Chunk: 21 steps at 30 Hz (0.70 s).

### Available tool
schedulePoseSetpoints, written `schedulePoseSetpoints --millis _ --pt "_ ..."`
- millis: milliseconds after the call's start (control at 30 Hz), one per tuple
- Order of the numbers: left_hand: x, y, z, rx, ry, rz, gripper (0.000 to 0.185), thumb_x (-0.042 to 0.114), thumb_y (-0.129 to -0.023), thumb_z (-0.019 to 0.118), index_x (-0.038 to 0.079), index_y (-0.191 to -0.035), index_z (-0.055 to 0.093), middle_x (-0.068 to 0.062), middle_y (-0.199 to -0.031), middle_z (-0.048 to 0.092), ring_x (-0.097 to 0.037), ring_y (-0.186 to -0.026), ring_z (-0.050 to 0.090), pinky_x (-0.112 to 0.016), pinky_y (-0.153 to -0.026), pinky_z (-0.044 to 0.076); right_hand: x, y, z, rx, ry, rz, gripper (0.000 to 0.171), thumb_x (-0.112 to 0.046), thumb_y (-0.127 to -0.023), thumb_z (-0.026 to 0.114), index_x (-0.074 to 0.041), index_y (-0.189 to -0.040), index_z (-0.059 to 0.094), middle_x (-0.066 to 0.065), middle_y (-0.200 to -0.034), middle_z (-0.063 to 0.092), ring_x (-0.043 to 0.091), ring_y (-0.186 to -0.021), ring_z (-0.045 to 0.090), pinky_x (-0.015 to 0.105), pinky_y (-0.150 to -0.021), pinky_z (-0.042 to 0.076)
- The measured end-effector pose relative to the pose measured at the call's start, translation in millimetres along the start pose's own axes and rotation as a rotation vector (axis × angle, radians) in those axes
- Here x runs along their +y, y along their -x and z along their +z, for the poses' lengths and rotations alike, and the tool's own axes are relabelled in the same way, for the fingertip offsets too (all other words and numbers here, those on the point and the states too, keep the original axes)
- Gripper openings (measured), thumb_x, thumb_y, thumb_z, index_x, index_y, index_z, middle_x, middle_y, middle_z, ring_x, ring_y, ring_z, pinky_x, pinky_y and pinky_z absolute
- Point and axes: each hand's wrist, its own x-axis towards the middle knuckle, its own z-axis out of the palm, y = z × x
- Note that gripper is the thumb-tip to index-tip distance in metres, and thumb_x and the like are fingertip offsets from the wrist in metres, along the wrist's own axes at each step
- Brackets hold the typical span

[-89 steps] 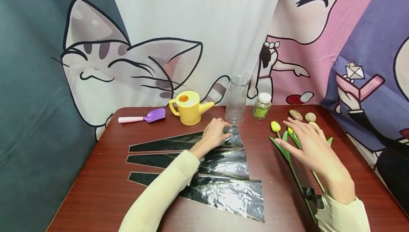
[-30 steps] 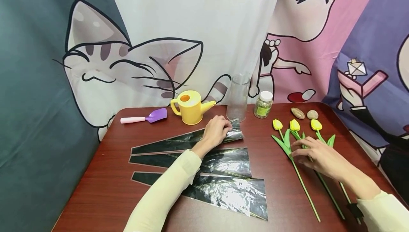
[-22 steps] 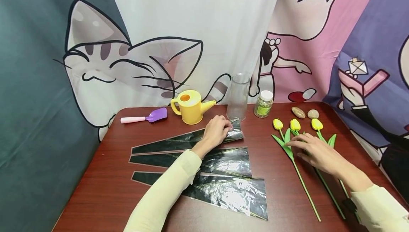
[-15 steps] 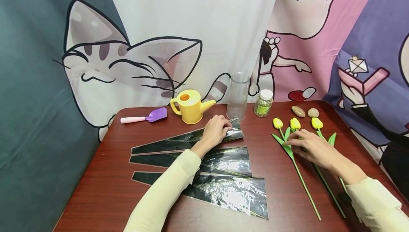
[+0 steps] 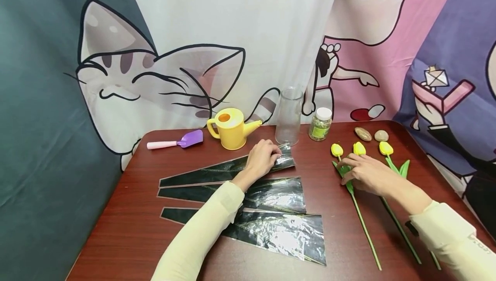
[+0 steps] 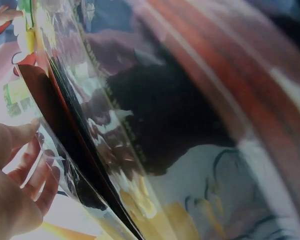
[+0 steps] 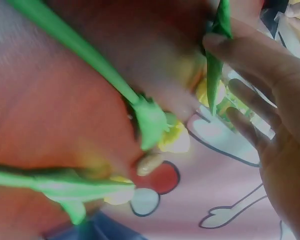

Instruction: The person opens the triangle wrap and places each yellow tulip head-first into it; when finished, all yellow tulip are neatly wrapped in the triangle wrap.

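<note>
With thumb and fingers, my left hand (image 5: 263, 159) pinches the wide, lifted end of the farthest flower sleeve (image 5: 209, 174), a tapered black plastic one with a clear shiny face. In the left wrist view the fingers lie at the edge of that sleeve, whose layers stand apart. My right hand (image 5: 370, 173) grips the leftmost tulip (image 5: 362, 220) by its green leaves, just below the yellow bloom; the right wrist view has the thumb against a leaf (image 7: 217, 65). Beside it lie the middle tulip (image 5: 401, 229) and the right tulip (image 5: 386, 148), partly hidden by the hand and sleeve.
Two more sleeves (image 5: 277, 195) lie nearer on the brown table (image 5: 128, 229). Along the back stand a yellow watering can (image 5: 231, 132), a clear vase (image 5: 288, 119) and a white-capped jar (image 5: 320, 125). A purple scoop (image 5: 190, 139) lies left, two stones (image 5: 363, 134) right.
My right hand has come down and left onto the leftmost tulip, whose stem end has shifted slightly left. Earlier, my left hand took hold of the farthest sleeve's end and lifted it.
</note>
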Motion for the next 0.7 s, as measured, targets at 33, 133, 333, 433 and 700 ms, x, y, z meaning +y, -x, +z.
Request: schedulePoseSetpoints --millis 33,133,333,433,700 --pt "0.0 0.1 0.2 -0.001 0.003 0.0 0.007 0.025 -0.091 0.071 0.022 -0.089 0.078 0.009 -0.09 0.06 -0.013 -0.09 0.054 -0.03 -0.082 0.046 -0.2 -1.8 -3.1 -0.009 0.003 -0.004 0.037 -0.003 -0.057 0.087 -0.028 -0.083 0.077 0.008 -0.108 0.063 0.028 -0.101 0.053 0.047 -0.074 0.046" --pt "0.4 0.2 0.6 -0.01 0.011 0.005 0.008 0.026 -0.091 0.071 0.022 -0.09 0.078 0.009 -0.09 0.06 -0.013 -0.09 0.053 -0.03 -0.082 0.046 -1.4 -5.1 -14.8 -0.006 0.02 -0.02 0.034 -0.011 -0.054 0.091 -0.027 -0.08 0.075 0.007 -0.107 0.064 0.027 -0.1 0.054 0.046 -0.074 0.046" --pt "-0.7 0.1 -0.8 -0.003 0.011 0.0 0.007 0.026 -0.091 0.072 0.022 -0.089 0.078 0.009 -0.091 0.06 -0.012 -0.09 0.053 -0.029 -0.082 0.046 -4.5 -6.7 -42.1 0.049 0.011 -0.028 0.038 -0.018 -0.05 0.094 -0.028 -0.079 0.072 -0.002 -0.101 0.068 0.025 -0.098 0.059 0.043 -0.081 0.043" --pt "-2.3 0.5 -1.2 -0.002 0.009 0.0 0.007 0.026 -0.091 0.072 0.023 -0.089 0.078 0.009 -0.09 0.06 -0.012 -0.09 0.053 -0.029 -0.082 0.046 -4.5 -4.5 -53.3 0.085 -0.019 -0.016 0.038 -0.017 -0.052 0.093 -0.027 -0.083 0.073 -0.01 -0.092 0.067 0.02 -0.091 0.06 0.036 -0.084 0.039" --pt "-0.9 -0.2 -6.0 -0.001 0.038 0.002 0.006 0.024 -0.09 0.072 0.022 -0.09 0.078 0.009 -0.09 0.06 -0.011 -0.09 0.053 -0.029 -0.081 0.046 -3.0 13.1 -59.8 0.164 -0.243 0.203 0.04 -0.018 -0.064 0.092 -0.033 -0.097 0.076 -0.02 -0.089 0.065 0.001 -0.079 0.054 0.017 -0.069 0.038"
